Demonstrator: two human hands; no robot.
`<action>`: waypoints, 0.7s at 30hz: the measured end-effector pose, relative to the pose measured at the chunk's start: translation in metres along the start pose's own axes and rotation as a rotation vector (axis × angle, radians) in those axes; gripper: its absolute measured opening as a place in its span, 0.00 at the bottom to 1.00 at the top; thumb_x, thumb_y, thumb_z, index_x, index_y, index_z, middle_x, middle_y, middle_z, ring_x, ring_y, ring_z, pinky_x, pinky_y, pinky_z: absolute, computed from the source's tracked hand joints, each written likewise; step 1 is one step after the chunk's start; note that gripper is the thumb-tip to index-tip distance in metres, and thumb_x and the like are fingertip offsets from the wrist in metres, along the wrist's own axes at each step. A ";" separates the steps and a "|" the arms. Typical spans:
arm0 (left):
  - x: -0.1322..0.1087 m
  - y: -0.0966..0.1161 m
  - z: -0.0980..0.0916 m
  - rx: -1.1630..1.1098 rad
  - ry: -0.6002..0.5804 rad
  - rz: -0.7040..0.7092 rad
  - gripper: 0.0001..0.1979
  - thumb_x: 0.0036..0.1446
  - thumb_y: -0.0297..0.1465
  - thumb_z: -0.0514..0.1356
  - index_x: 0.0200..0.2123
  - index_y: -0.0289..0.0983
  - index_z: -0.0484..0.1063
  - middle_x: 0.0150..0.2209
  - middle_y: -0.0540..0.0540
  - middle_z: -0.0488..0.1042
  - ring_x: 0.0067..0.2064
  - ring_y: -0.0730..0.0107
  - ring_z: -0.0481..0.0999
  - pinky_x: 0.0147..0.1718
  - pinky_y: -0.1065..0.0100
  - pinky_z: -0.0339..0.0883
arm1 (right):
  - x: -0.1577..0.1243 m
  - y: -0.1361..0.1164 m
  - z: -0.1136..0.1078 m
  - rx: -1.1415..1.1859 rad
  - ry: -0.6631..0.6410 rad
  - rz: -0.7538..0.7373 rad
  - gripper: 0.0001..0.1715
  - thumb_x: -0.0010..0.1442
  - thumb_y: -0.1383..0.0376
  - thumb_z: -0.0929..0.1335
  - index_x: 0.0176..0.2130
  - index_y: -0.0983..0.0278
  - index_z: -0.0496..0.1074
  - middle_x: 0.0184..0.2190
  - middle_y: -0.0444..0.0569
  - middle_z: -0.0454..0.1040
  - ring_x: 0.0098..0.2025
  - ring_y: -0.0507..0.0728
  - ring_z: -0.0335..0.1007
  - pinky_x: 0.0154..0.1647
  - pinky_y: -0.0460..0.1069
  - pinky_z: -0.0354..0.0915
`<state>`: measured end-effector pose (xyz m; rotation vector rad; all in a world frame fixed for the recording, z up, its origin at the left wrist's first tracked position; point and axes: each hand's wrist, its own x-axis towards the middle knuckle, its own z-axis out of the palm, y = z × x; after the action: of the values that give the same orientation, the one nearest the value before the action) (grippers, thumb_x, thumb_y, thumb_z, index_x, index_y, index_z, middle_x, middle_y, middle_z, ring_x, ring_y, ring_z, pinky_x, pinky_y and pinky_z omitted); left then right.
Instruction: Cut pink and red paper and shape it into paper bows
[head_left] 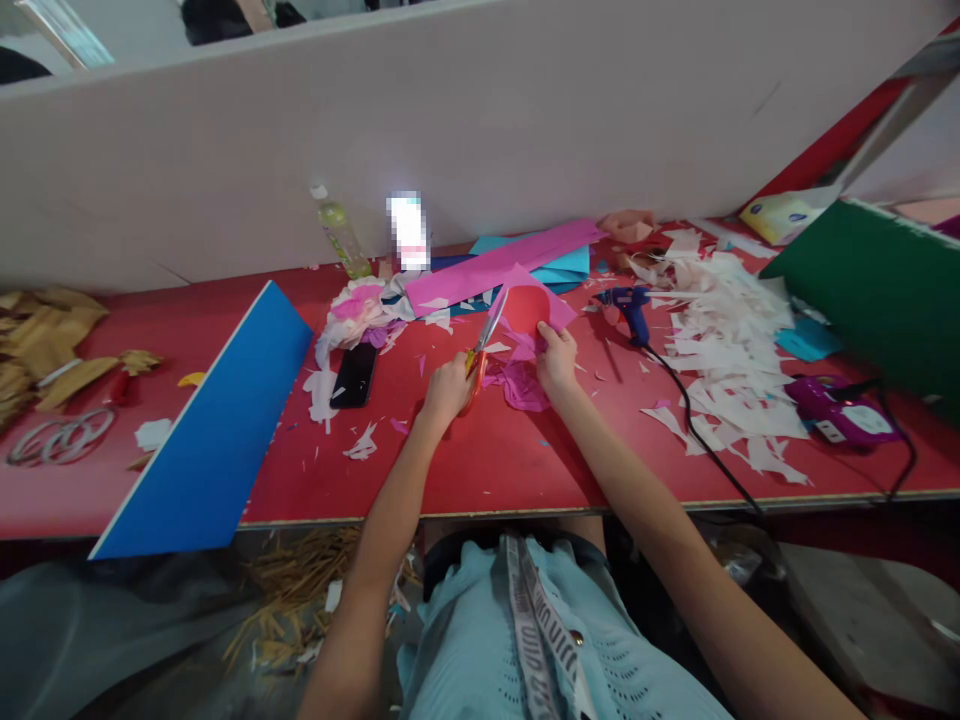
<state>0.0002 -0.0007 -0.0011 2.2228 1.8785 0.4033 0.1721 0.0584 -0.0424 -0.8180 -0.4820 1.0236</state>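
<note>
My left hand [448,388] is closed around the orange handles of a pair of scissors [491,330], whose blades point up and away from me. The blades lie along the left edge of a pink sheet of paper [559,308]. My right hand [556,358] pinches that sheet at its lower right. A round red patch [527,308] shows in the middle of the sheet; whether it is a disc or a hole, I cannot tell. Below the sheet, crumpled magenta paper [525,388] lies on the red table [525,465].
A blue glue gun [630,308] with a black cord lies right of my hands, beside white paper scraps [739,350]. A black phone [355,376], a bottle [343,238] and a lit screen [408,232] are to the left. Blue [214,430] and green [877,300] panels stand at the sides.
</note>
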 end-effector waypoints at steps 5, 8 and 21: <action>0.001 -0.002 0.001 0.009 0.010 0.015 0.20 0.64 0.43 0.44 0.42 0.34 0.67 0.35 0.37 0.76 0.39 0.58 0.77 0.37 0.65 0.64 | 0.001 0.000 -0.001 0.021 -0.013 0.013 0.09 0.44 0.67 0.71 0.24 0.62 0.65 0.20 0.36 0.67 0.22 0.46 0.61 0.25 0.42 0.61; 0.001 -0.003 0.001 0.005 0.009 0.024 0.21 0.64 0.43 0.44 0.42 0.34 0.67 0.34 0.37 0.76 0.38 0.58 0.77 0.36 0.66 0.64 | 0.001 0.000 -0.001 0.016 -0.011 0.012 0.09 0.45 0.67 0.71 0.25 0.63 0.65 0.21 0.36 0.67 0.23 0.46 0.62 0.26 0.42 0.62; -0.001 -0.004 -0.005 -0.018 -0.035 0.034 0.16 0.63 0.37 0.48 0.48 0.33 0.63 0.41 0.37 0.76 0.44 0.58 0.75 0.41 0.64 0.64 | 0.004 -0.001 -0.004 -0.104 0.004 -0.044 0.10 0.44 0.63 0.71 0.24 0.63 0.66 0.20 0.36 0.64 0.22 0.47 0.58 0.24 0.43 0.58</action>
<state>-0.0048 -0.0009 0.0020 2.2382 1.8152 0.3828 0.1773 0.0605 -0.0437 -0.8977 -0.5514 0.9628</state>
